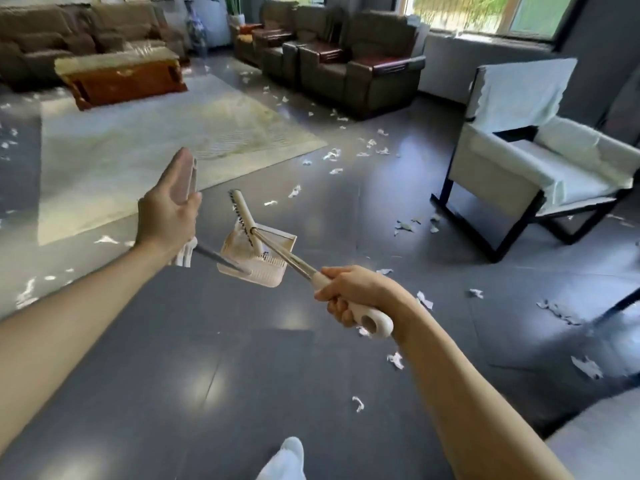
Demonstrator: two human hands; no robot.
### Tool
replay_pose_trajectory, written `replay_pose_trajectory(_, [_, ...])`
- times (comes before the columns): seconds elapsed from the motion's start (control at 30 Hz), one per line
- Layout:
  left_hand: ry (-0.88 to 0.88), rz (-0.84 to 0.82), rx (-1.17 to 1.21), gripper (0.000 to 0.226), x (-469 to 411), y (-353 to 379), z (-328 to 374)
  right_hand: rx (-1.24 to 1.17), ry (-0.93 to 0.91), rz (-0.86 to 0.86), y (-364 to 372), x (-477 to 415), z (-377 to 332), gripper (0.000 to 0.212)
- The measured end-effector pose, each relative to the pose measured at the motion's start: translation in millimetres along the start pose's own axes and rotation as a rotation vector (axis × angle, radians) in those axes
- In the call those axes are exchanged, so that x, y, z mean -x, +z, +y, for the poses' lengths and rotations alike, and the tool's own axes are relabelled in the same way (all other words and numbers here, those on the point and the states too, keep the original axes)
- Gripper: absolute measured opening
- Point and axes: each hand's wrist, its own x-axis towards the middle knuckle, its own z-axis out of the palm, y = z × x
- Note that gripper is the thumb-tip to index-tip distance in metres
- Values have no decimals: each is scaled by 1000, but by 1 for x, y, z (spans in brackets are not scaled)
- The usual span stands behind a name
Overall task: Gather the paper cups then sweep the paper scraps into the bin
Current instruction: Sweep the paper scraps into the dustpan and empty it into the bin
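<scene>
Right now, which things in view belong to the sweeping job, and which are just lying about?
For the job: broom in the right hand; dustpan by the left hand; paper scraps on the floor. No cups or bin in view.
Just lying about: rug, coffee table, brown armchairs, white chair, vase.

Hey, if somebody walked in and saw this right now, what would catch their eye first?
Torn white paper scraps litter the dark floor, thickest between the pale rug on the left and the white armchair on the right. In the centre foreground, the right hand grips a broom whose head sits over a cream dustpan.
</scene>
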Motion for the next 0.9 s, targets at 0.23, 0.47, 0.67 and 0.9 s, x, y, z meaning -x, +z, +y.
replay_pose_trajectory(0.23, [49,-103,24,68,-260,157,-13,-143,-51,165,-124,-163,-141,53])
replay_pose_trajectory(0.47, [21,-69,81,67,-488,347,-53,-161,-114,270,-286,-337,-270,39])
replay_pose_trajectory(0.67, [65,-124,99,66,-689,490,-37,-204,-120,315,-428,-462,-403,43])
replay_pose_trajectory(0.9, [105,-183,170,68,-910,695,-56,-189,-143,378,-605,-625,-531,38])
